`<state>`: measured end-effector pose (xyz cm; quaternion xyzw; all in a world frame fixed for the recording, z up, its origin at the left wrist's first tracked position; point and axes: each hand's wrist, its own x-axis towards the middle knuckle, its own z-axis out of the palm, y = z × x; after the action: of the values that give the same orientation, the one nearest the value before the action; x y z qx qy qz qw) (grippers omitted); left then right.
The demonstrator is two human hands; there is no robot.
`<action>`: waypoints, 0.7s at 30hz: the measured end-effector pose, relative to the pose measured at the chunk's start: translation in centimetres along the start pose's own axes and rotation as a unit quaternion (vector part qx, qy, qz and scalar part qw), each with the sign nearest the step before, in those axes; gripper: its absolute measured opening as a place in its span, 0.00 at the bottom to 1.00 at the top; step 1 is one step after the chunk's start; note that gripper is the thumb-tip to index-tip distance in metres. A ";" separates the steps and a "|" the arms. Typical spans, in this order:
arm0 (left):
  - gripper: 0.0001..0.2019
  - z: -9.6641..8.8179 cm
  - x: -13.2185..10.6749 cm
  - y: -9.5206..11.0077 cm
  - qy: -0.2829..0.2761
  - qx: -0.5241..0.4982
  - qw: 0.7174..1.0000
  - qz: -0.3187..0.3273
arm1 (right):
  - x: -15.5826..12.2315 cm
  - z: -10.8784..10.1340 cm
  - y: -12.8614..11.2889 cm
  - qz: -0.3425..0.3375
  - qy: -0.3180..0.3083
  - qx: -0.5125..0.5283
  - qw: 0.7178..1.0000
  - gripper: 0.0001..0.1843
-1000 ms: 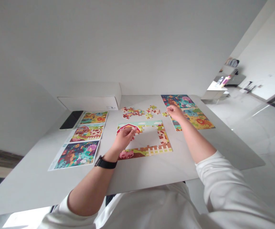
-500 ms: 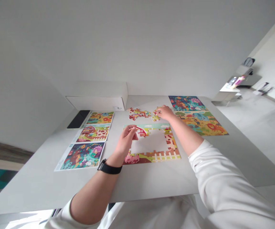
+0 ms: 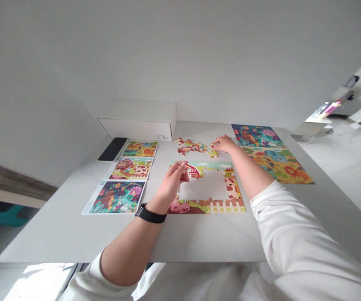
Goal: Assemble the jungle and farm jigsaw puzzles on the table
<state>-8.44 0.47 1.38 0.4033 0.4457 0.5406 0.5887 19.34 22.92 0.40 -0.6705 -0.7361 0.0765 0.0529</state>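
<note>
My left hand [image 3: 177, 177] is closed in a pinch above the left side of a partly built jigsaw puzzle [image 3: 199, 206]. What lies between its fingers, if anything, is hidden. The puzzle is a farm scene with a red barn, a pink pig and a white fence; its border is joined round a bare middle. Farther back, my right hand [image 3: 225, 144] has its fingers closed on a puzzle piece at the right-hand group of loose yellow-green pieces [image 3: 213, 154]. Left of that lies another cluster of loose puzzle pieces [image 3: 190, 147], mostly red and brown.
A white box [image 3: 136, 128] stands at the back left against the wall. In front of it lie a black phone [image 3: 113, 149] and several printed picture sheets [image 3: 118, 197]. A forest puzzle [image 3: 257, 136] and a safari puzzle [image 3: 276, 165] lie at the right of the grey table [image 3: 205, 240].
The whole view has shifted, so things appear a little farther right. My left hand remains pinched over the puzzle's left side, and my right hand stays at the loose pieces.
</note>
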 end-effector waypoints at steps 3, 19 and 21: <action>0.20 0.1 0.0 0.1 0.004 -0.020 1.000 0.001 | 0.0 -0.6 -0.6 0.014 -0.024 -0.008 1.000 0.27; 0.20 0.3 0.0 0.4 -0.010 0.018 1.000 0.019 | -4.6 0.1 -1.2 -0.078 0.126 0.265 0.953 0.19; 0.20 0.3 -0.2 0.5 -0.019 0.035 0.999 0.025 | -6.2 -0.5 -1.0 -0.062 0.138 0.371 0.916 0.15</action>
<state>-8.27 0.35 2.01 0.4450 0.4429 0.5315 0.5686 19.00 16.71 1.19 -0.5599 -0.6801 0.2477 0.4032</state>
